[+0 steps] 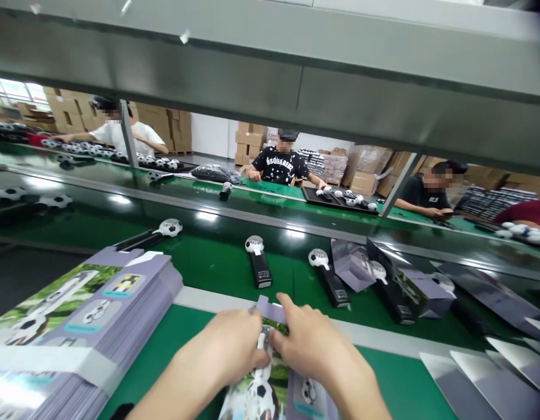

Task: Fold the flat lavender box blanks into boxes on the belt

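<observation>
My left hand (228, 347) and my right hand (311, 341) meet over a flat printed carton (270, 391) that lies on the green bench in front of me. Both hands have fingers curled and pinched on the carton's upper edge, where a purple flap (270, 309) sticks up between them. The carton's print shows a football-patterned fan. Just beyond, on the green conveyor belt (200, 262), lie football-headed handheld fans with black handles (258, 261) (329, 277) (154, 234).
A thick stack of flat purple cartons (77, 326) sits at my left. Folded purple boxes (410, 286) and loose flat cartons (493, 373) lie at the right. A grey metal beam (270, 70) spans overhead. Three people work across the belt, with cardboard boxes stacked behind them.
</observation>
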Motion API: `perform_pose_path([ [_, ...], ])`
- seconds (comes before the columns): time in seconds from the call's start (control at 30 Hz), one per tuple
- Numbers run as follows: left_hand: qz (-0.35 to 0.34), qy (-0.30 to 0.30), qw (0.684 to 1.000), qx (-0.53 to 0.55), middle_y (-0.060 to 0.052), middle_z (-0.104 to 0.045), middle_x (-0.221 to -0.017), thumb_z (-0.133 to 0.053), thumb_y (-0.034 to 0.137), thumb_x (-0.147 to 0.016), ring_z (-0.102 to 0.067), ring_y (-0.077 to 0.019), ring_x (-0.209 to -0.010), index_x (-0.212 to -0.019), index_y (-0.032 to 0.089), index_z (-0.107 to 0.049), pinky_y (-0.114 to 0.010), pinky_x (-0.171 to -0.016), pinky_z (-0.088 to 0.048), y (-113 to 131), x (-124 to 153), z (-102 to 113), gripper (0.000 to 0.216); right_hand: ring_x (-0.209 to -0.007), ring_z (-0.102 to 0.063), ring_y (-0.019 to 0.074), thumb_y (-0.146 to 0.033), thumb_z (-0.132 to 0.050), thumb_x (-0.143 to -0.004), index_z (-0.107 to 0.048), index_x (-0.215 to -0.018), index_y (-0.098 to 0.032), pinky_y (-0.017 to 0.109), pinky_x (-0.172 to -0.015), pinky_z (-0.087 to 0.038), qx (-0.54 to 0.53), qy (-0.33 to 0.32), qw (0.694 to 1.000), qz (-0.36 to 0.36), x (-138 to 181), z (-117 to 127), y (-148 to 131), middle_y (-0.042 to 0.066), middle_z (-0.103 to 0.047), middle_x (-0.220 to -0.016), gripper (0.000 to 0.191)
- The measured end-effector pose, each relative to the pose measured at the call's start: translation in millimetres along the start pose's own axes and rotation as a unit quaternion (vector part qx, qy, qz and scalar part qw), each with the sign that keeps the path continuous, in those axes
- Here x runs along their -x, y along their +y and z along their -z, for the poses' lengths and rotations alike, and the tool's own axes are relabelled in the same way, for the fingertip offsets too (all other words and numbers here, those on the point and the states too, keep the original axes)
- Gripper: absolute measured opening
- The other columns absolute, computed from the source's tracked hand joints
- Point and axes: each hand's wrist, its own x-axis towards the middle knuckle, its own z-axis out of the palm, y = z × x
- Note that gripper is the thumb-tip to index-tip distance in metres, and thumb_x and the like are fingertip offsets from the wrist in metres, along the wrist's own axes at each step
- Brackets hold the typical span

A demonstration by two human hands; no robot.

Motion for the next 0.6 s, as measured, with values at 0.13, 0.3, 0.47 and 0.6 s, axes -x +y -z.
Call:
perform_pose_path([
  [0.13,-0.022,0.001,1.000,0.006,-0.008,-0.065,-0.113,-0.062,0.035,-0.091,-0.065,-0.0231,-0.103,-0.126,0.017,-0.054,-0.045,-0.089,-0.056,3.4,2.1,1.0,0.040,-0.125,-0.052,0.0460,-0.037,-0.046,-0.090,-0.031,-0.151,-0.011,0.056,-0.095,-0.044,0.039,0.025,0.995,-0.087,-7.2,4.5,10.1,0.029,-0.049,-0.139,0.068],
  [0.3,-0.023,0.003,1.000,0.013,-0.008,-0.066,-0.110,-0.063,0.034,-0.091,-0.064,-0.0239,-0.105,-0.121,0.016,-0.057,-0.046,-0.091,-0.055,3.9,3.3,-1.5,0.036,-0.128,-0.053,0.0382,-0.036,-0.047,-0.091,-0.034,-0.149,-0.006,0.048,-0.101,-0.044,0.025,-0.019,0.995,-0.097,-7.0,10.7,36.2,0.026,-0.056,-0.135,0.066],
  [0.47,-0.020,0.036,0.998,0.056,-0.013,-0.067,-0.114,-0.062,0.040,-0.089,-0.064,-0.0304,-0.109,-0.136,0.017,-0.048,-0.052,-0.092,-0.054,-1.8,9.3,0.3,0.054,-0.137,-0.040,0.0451,-0.036,-0.050,-0.091,-0.037,-0.148,-0.012,0.057,-0.106,-0.038,0.000,0.004,0.999,-0.048,5.0,10.2,13.4,0.028,-0.041,-0.148,0.064],
  [0.6,-0.014,0.155,0.980,0.123,-0.015,-0.070,-0.094,-0.050,0.046,-0.088,-0.068,-0.0414,-0.096,-0.149,0.020,-0.031,-0.055,-0.076,-0.055,-14.0,19.7,17.9,0.068,-0.148,-0.019,0.0404,-0.039,-0.048,-0.092,-0.021,-0.154,-0.021,0.057,-0.111,-0.036,-0.050,0.120,0.992,-0.010,12.6,21.1,2.6,0.018,-0.003,-0.163,0.070],
])
